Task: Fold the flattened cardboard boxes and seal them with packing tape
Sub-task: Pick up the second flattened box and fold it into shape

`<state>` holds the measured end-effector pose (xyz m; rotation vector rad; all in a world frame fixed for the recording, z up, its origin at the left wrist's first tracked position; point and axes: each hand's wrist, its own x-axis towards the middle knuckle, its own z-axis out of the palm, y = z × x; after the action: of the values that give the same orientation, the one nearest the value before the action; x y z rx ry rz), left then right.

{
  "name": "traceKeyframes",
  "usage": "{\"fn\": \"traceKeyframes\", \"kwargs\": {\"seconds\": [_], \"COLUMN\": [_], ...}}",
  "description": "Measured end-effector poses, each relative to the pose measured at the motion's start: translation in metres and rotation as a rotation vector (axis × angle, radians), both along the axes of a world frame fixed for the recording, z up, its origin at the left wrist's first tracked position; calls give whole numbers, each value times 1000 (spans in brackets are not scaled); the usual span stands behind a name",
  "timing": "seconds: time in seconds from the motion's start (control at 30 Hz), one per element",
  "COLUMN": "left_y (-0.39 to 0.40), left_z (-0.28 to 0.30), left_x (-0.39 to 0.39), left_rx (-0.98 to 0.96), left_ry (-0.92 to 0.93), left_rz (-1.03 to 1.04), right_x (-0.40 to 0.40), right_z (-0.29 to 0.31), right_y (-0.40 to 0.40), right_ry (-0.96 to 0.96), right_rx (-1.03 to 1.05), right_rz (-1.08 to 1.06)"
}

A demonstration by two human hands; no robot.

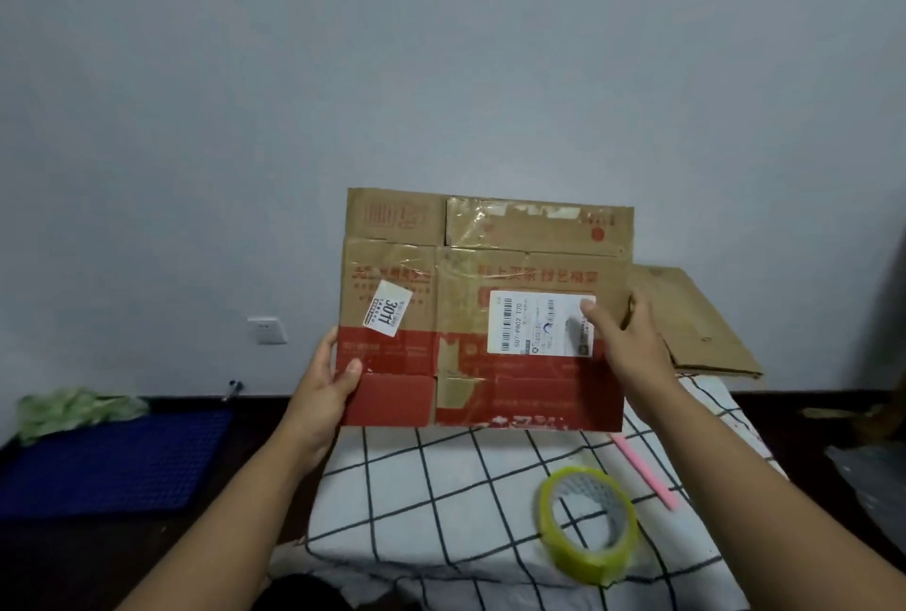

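- Flattened cardboard box (pixel 483 311) held upright above checked cloth (pixel 441 478).
- Left hand (pixel 327 377) pinches its lower left edge, thumb in front.
- Right hand (pixel 625 341) grips the right edge, thumb on shipping label (pixel 537 323).
- Tape roll (pixel 588 524) lies on cloth, near right.

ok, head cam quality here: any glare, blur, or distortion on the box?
Head view: dim, bluish light; old tape on the flattened cardboard box glints near its top edge; printed text is soft, though "3011" on the small sticker reads; wide-angle stretch elongates the forearms; tape roll sharp enough.
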<state>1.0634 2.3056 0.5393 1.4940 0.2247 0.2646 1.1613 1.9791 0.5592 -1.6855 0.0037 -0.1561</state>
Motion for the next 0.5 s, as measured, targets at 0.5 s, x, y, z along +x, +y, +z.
{"fn": "traceKeyframes", "kwargs": {"seconds": [0.5], "left_y": [17], "left_z": [6], "left_x": [-18], "left_rx": [130], "left_ry": [-145], "left_rz": [129], "right_x": [-30], "right_z": [18], "right_y": [59], "right_ry": [-221], "right_rx": [-82], "right_rz": [66]}}
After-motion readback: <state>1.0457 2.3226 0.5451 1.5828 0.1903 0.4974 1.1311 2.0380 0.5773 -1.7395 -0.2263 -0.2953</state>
